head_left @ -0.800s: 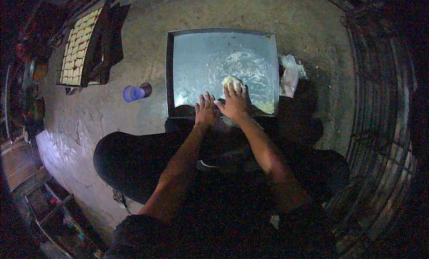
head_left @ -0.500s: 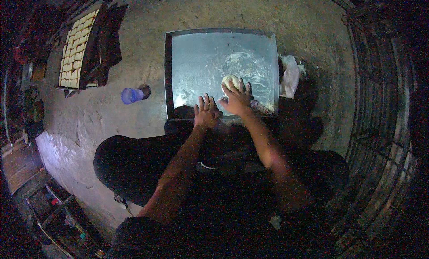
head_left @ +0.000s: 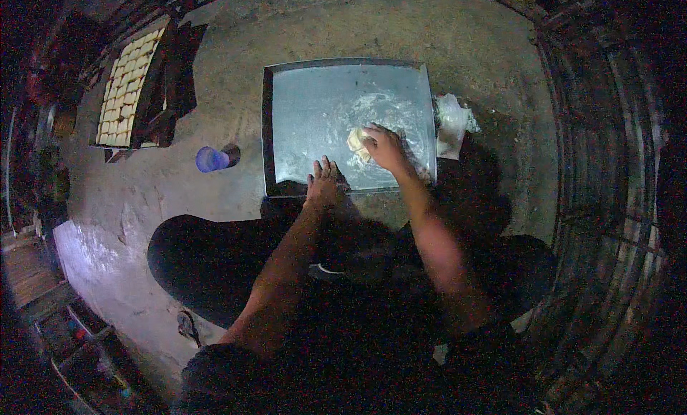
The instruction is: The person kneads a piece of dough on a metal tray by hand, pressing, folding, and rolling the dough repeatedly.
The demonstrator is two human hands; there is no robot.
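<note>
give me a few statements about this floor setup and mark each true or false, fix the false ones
1. The right hand touches the pale dough. True.
2. The left hand holds the blue cup. False: it is at the near edge of the metal tray; the cup is on the floor.
3. White smears mark the tray's surface. True.
4. The whitish bag lies left of the tray. False: it lies to the right.
5. The pale pieces at upper left form rows. True.
</note>
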